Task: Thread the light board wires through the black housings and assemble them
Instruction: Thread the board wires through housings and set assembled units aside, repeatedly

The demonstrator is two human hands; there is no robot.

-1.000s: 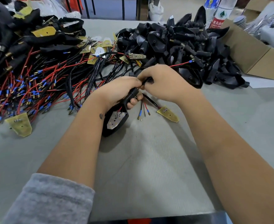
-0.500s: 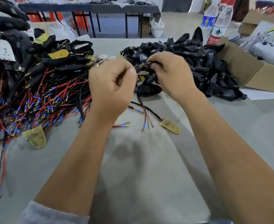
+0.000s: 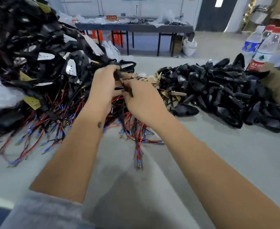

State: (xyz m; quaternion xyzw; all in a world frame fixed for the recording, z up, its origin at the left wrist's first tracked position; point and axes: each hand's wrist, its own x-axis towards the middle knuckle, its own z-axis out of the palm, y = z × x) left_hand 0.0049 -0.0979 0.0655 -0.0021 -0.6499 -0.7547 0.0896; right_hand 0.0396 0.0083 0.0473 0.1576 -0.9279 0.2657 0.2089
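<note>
Two heaps frame your hands: at the upper left of the frame rises the pile of assembled units (image 3: 41, 63), its red and black wires (image 3: 53, 116) spilling toward the lower left over the grey table (image 3: 218, 154). At centre, your left hand (image 3: 103, 90) curls its fingers round a thin black housing stem (image 3: 118, 74) that pokes up past the knuckles. Your right hand (image 3: 142, 100), touching the left, pinches dark wires (image 3: 127, 90) at its fingertips; motion blur hides the finer grip. At the right lies the heap of empty black housings (image 3: 226, 90), with water bottles (image 3: 261, 47) behind.
</note>
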